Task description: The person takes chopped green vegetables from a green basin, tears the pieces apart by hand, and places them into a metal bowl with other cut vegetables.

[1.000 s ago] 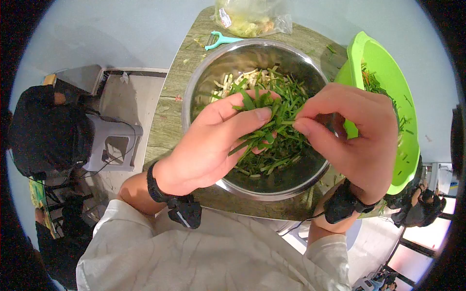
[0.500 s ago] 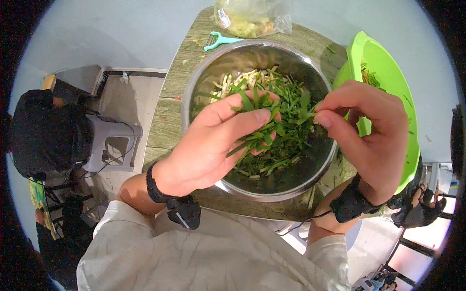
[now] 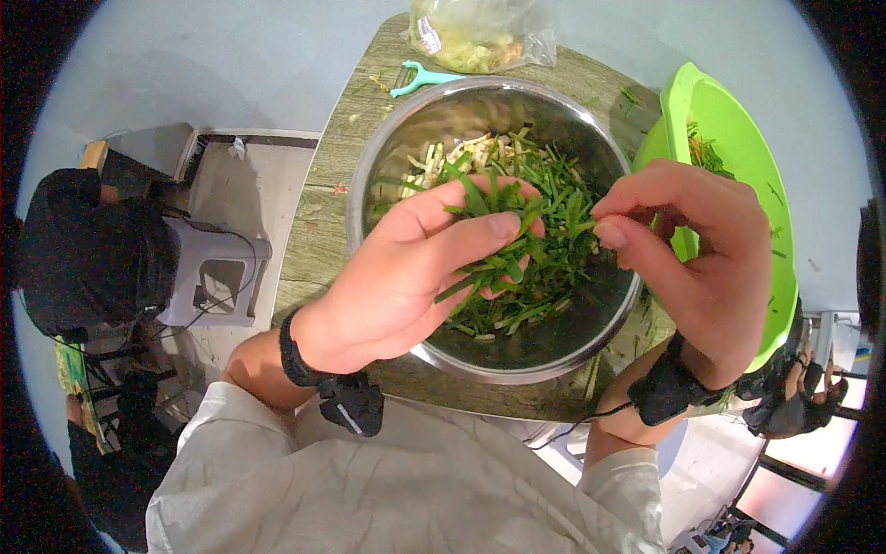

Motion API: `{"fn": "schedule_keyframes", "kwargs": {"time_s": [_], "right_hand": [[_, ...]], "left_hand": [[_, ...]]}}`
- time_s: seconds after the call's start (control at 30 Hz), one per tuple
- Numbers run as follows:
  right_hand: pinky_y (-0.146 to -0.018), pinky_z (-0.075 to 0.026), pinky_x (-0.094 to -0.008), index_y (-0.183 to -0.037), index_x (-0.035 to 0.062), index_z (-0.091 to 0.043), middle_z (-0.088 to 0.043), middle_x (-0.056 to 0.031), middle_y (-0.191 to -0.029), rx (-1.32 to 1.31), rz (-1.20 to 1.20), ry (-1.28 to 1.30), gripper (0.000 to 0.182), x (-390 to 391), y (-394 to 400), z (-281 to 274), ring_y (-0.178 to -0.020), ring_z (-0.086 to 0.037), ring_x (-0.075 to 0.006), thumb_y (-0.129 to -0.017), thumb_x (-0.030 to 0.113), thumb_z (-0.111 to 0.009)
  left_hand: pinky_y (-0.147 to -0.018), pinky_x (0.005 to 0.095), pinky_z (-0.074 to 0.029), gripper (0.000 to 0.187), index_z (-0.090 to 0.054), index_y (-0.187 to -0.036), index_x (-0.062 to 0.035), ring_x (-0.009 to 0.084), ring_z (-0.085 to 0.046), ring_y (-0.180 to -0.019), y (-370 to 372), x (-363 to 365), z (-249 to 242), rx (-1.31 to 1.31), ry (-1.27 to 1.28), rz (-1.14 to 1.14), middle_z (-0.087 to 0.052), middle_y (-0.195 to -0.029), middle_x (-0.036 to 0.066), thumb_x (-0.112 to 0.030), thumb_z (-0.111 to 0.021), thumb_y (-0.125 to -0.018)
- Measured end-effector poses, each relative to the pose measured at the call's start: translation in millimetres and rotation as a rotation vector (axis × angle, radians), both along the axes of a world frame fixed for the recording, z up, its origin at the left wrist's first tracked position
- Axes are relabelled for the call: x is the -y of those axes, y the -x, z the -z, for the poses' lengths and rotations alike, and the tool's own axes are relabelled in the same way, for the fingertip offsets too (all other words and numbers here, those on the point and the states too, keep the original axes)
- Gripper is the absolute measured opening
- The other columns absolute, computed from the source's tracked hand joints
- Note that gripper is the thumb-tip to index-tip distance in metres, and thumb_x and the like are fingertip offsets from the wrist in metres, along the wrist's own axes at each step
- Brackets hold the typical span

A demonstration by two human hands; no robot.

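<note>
A bunch of cut flat green leaves (image 3: 503,198), which look like garlic chives, rests in my left hand (image 3: 397,263), the thumb pressed over them and the fingers curled beneath. This hand is above the steel bowl (image 3: 369,185). Inside the bowl lie more chopped greens (image 3: 558,198) and pale cut strips (image 3: 452,157) toward the far left. My right hand (image 3: 706,254) is closed in a pinch at the bowl's right side. A small bit of green leaf shows at its thumb and index fingertips, partly hidden.
A bright green basin (image 3: 784,268) with some shredded vegetables stands at the right. Behind the bowl are a turquoise peeler (image 3: 420,78) and a clear plastic bag (image 3: 480,42) of scraps on the wooden table (image 3: 314,222). A grey stool (image 3: 217,268) is at left.
My right hand has shifted slightly left and down, still pinched. The leaf that stood up at its fingertips shows less now. My left hand keeps its hold, moved very slightly.
</note>
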State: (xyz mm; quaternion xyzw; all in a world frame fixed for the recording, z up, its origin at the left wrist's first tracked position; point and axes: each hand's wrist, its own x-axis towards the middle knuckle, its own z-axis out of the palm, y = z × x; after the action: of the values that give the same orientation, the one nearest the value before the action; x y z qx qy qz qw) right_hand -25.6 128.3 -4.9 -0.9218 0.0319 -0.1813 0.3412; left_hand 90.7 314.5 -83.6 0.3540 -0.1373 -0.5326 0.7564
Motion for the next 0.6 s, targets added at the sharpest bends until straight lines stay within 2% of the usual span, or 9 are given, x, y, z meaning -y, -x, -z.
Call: {"fn": "schedule_keyframes", "kwargs": {"time_s": [0.27, 0.6], "right_hand": [[-0.057, -0.045, -0.0214, -0.089, -0.0011, -0.068, -0.068, -0.0027, -0.078, -0.023, 0.006, -0.124, 0.006, -3.1, -4.1, 5.9, -0.063, -0.061, -0.0080, -0.085, 0.000, -0.072], [-0.057, -0.045, -0.0216, -0.088, -0.0012, -0.067, -0.066, -0.0025, -0.077, -0.043, -0.001, -0.070, 0.003, -0.8, -6.4, 8.2, -0.062, -0.060, -0.0078, -0.088, 0.001, -0.070]], "left_hand": [[-0.089, 0.0278, -0.055, 0.028, -0.054, -0.129, -0.0031, 0.0149, -0.062, -0.110, -0.5, -0.6, -0.6, 0.048, -0.005, 0.021, -0.062, -0.123, 0.009, -0.009, -0.053, -0.102], [-0.082, 0.0245, -0.053, 0.025, -0.056, -0.125, -0.0033, 0.0135, -0.062, -0.105, -0.4, -0.7, -4.0, 0.066, 0.009, 0.049, -0.064, -0.124, 0.012, -0.012, -0.051, -0.103]]}}
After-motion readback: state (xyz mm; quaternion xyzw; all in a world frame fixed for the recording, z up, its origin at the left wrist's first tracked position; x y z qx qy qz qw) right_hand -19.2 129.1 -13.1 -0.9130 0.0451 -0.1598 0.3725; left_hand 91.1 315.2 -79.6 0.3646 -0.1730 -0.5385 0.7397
